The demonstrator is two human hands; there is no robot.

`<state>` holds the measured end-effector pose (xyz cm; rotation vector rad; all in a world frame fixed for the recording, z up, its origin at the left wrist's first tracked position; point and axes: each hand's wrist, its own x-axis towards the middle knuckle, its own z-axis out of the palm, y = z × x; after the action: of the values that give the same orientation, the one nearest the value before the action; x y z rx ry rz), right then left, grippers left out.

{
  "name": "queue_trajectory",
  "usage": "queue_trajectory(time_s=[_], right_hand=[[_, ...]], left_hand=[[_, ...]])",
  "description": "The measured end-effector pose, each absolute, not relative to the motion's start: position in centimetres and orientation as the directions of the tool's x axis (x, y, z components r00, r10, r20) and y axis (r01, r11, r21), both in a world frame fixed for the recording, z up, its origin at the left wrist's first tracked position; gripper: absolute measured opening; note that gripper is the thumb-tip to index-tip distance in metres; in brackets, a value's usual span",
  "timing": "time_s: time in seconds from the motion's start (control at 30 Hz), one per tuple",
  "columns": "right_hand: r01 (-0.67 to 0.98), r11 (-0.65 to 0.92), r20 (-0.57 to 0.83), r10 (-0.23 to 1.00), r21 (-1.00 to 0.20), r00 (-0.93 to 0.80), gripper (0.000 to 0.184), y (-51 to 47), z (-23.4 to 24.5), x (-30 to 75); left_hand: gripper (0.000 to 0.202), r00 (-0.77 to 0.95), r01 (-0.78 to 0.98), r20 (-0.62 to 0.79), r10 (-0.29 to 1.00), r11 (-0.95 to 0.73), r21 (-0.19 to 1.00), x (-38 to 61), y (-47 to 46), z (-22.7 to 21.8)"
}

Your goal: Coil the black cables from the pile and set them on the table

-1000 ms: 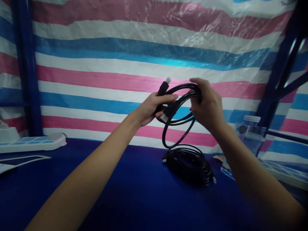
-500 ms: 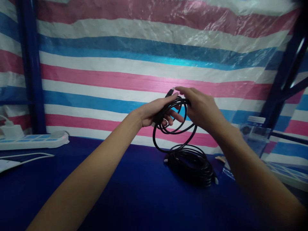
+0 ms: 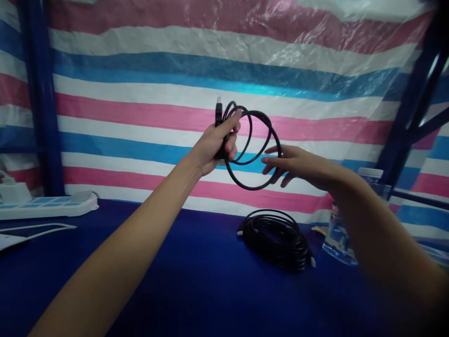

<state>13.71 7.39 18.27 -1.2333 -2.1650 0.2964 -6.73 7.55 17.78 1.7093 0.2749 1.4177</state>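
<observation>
My left hand (image 3: 218, 144) is closed around a loosely coiled black cable (image 3: 253, 188), held up above the table. One connector (image 3: 219, 112) of that cable, with a pale metal tip, points upward beside my thumb. The loops hang out to the right of the fist. My right hand (image 3: 293, 164) is at the right side of the loops, fingers spread and apart; whether its fingertips touch the cable I cannot tell. Below them on the table lies a pile of coiled black cables (image 3: 275, 243) with pale connector ends sticking out.
The blue table (image 3: 196, 281) runs up to a striped plastic sheet (image 3: 147, 112). At the left sit a white power strip (image 3: 70, 206) with plugs and a white cord (image 3: 52, 226). A clear plastic bottle (image 3: 338, 241) stands at the right, partly behind my right forearm.
My left hand has moved left and up with the cable, its connector now upright and its fingers closed tighter. My right hand has come off the top of the loops, lowered, and opened.
</observation>
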Motion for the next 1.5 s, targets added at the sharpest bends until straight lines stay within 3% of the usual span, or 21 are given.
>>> queue_trajectory(time_s=[0.07,0.13,0.27,0.37,0.5,0.6,0.7,0.83,0.87,0.93,1.0,1.07,1.2,1.27,1.5], right_hand=[[0.674,0.513,0.401,0.853,-0.531,-0.334,0.032,7.0,18.3,13.2],[0.704,0.535,0.516,0.811,-0.467,-0.274,0.032,7.1,18.3,12.6],[0.842,0.530,0.788,0.560,-0.102,-0.257,0.037,8.4,17.9,12.4],[0.803,0.590,0.846,0.387,0.080,-0.368,0.049,8.9,17.5,12.1],[0.585,0.804,0.846,0.237,0.105,-0.478,0.045,7.8,17.3,11.0],[0.412,0.911,0.846,0.207,0.017,-0.492,0.037,6.6,17.6,10.5],[0.311,0.939,0.821,0.292,-0.147,-0.490,0.031,5.7,18.0,10.8],[0.330,0.841,0.700,0.541,-0.429,-0.466,0.026,5.3,18.2,10.8],[0.326,0.805,0.676,0.593,-0.495,-0.438,0.023,5.5,18.1,10.5],[0.294,0.719,0.616,0.692,-0.629,-0.376,0.017,6.3,17.3,9.5],[0.291,0.591,0.492,0.798,-0.753,-0.349,0.015,7.8,15.5,8.2],[0.406,0.418,0.277,0.890,-0.813,-0.361,0.026,9.9,12.9,6.6],[0.593,0.280,0.031,0.918,-0.755,-0.395,0.034,13.7,7.0,2.3],[0.663,0.279,-0.050,0.901,-0.695,-0.431,0.034,14.6,5.0,-0.4],[0.856,0.359,-0.058,0.911,-0.371,-0.407,0.031,15.5,3.5,-5.6]], left_hand=[[0.039,0.330,-0.355,0.674,0.661,-0.574,0.738,-6.9,7.5,17.8],[0.042,0.385,-0.344,0.628,0.677,-0.526,0.778,-6.9,7.5,17.8],[0.037,0.532,-0.287,0.500,0.683,-0.410,0.866,-6.7,7.7,17.4],[0.038,0.660,-0.256,0.409,0.631,-0.322,0.911,-6.9,7.8,16.9],[0.049,0.789,-0.197,0.321,0.524,-0.279,0.940,-7.9,7.7,16.3],[0.051,0.748,-0.166,0.327,0.578,-0.314,0.935,-8.6,7.4,16.4],[0.041,0.694,-0.193,0.406,0.595,-0.390,0.901,-8.8,7.1,17.0],[0.024,0.549,-0.106,0.529,0.647,-0.575,0.812,-8.3,7.6,17.6],[0.021,0.471,-0.005,0.561,0.680,-0.634,0.773,-8.1,8.0,17.6],[0.018,0.325,0.357,0.571,0.754,-0.657,0.664,-8.1,9.0,17.2],[0.027,0.225,0.700,0.497,0.838,-0.494,0.516,-8.7,10.3,16.2],[0.034,0.187,0.858,0.323,0.928,-0.314,0.406,-9.9,11.7,14.4],[0.025,0.149,0.947,-0.167,0.975,-0.092,0.309,-14.1,14.0,9.9],[0.028,0.091,0.969,-0.288,0.953,-0.018,0.247,-16.4,14.9,8.0],[0.035,-0.010,0.994,-0.284,0.959,0.041,0.105,-22.3,17.3,5.9]])
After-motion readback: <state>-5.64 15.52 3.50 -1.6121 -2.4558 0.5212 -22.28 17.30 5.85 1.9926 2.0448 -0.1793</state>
